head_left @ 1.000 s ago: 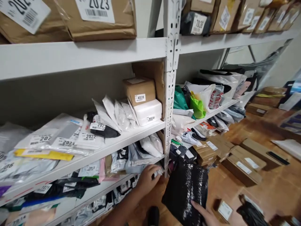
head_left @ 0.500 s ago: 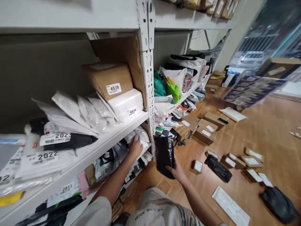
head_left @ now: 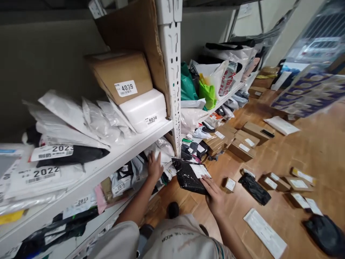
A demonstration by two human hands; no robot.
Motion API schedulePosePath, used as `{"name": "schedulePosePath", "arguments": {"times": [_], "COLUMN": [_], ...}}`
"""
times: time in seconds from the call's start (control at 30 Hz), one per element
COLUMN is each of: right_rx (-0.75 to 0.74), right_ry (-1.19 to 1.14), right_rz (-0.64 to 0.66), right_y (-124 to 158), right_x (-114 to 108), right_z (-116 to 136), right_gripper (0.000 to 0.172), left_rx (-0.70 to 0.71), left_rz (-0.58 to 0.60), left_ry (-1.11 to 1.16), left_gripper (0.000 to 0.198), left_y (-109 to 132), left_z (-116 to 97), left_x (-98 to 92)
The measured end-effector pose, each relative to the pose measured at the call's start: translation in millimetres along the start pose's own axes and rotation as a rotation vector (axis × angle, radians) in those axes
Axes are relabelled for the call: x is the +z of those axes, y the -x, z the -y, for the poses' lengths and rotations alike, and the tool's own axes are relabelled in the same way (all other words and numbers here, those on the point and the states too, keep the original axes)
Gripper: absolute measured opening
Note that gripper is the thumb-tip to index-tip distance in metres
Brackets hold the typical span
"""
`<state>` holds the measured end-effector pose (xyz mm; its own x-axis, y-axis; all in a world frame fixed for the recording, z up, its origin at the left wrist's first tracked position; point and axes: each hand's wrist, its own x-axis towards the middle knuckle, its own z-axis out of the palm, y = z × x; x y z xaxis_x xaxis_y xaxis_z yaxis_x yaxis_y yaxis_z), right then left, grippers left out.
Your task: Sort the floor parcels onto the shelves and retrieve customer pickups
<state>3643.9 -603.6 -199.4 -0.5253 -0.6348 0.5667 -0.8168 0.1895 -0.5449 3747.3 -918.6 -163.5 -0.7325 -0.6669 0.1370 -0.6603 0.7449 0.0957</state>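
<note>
My right hand (head_left: 214,192) grips the lower right end of a black bubble-wrap package (head_left: 188,176), which lies tilted beside the shelf post with a white label showing on top. Fingers apart, my left hand (head_left: 155,166) rests against white plastic parcels (head_left: 161,148) on the lower shelf, just left of the post. Left of that hand are grey and black bags (head_left: 126,176) with number labels. On the shelf above sit a brown box (head_left: 124,75) marked 4039 and a white package (head_left: 145,111) marked 4038.
A white perforated post (head_left: 175,82) stands between two shelf bays. Coloured bags (head_left: 206,91) fill the right bay. On the wooden floor lie cardboard boxes (head_left: 244,145), black bags (head_left: 254,187) and a long white parcel (head_left: 265,232). Labelled white parcels (head_left: 43,176) are at the left.
The black package has turned from upright to a flatter tilt, and its white label now shows. My left hand has opened its fingers on the white parcels. The view has shifted closer to the shelf.
</note>
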Motion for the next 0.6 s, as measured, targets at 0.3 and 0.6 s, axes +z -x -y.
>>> {"name": "schedulePosePath", "arguments": {"times": [0.3,0.6], "right_rx": [0.093,-0.028], "right_ry": [-0.14,-0.295], "right_rz": [0.059,0.0], "right_y": [7.6,-24.6], "right_x": [-2.0,-26.0], "right_z": [7.2,29.5], "right_gripper": [0.066,0.069], "left_rx": [0.067,0.367], "left_rz": [-0.048,-0.437], "left_ry": [0.159,0.095], "left_gripper": [0.062,0.049], "left_y": [77.6,88.5], "left_z": [-20.5,-9.0], "left_x": [12.1,-159.1]}}
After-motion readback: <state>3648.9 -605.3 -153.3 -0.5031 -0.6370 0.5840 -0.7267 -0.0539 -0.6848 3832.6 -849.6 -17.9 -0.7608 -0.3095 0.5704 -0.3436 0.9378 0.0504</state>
